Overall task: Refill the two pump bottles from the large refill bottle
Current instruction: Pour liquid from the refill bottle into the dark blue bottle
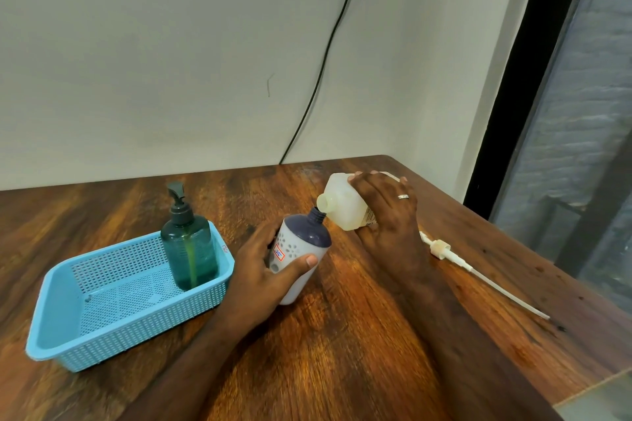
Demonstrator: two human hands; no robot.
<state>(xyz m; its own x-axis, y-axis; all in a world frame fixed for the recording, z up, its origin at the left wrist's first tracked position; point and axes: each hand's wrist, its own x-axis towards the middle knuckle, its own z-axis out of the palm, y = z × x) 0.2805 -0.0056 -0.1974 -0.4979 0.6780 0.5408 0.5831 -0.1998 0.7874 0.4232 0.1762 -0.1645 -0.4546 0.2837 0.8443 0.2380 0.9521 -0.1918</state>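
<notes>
Left hand [261, 270] gripping rounded white pump bottle [301, 249], right hand [386, 208] clasping tilted translucent refill bottle [345, 203], necks touching

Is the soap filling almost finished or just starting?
Partway. Done: the white bottle is open, its pump lying on the table. Now: the left hand grips it while the right hand tips the refill bottle to its neck. Left: the green bottle in the basket keeps its pump on.
</notes>
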